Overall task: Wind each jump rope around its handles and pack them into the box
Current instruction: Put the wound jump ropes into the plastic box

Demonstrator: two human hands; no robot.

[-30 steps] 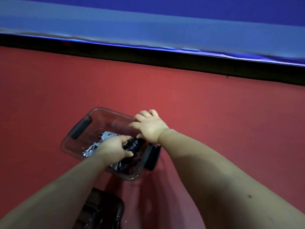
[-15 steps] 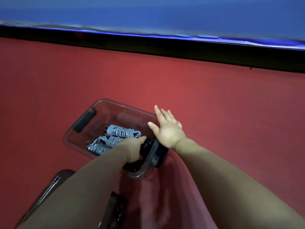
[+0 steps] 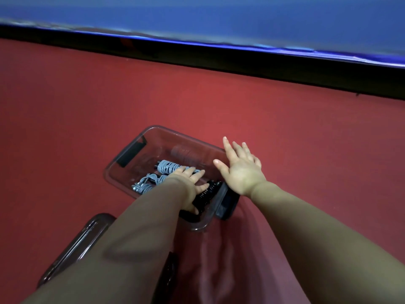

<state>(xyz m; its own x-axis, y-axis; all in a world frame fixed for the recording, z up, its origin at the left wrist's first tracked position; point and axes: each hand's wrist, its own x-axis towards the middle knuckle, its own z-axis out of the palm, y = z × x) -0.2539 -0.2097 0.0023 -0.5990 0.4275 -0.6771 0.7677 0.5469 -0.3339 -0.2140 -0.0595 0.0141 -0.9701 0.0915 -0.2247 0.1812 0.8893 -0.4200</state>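
At 7 o'clock from the box [image 3: 186, 137], a lid [image 3: 87, 233] is half hidden by an arm [image 3: 142, 227].
Inside, wound grey ropes [image 3: 168, 166] and a black rope [image 3: 208, 194] are pressed by the flat left hand [image 3: 192, 183]; the right hand [image 3: 241, 170] is spread open above.

Red floor [image 3: 285, 132] bears clear box [image 3: 166, 131]; dark lid [image 3: 74, 244]

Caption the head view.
Left hand touches wound grey and black jump ropes inside clear plastic box; right hand open at rim.

No legible text, labels or numbers.
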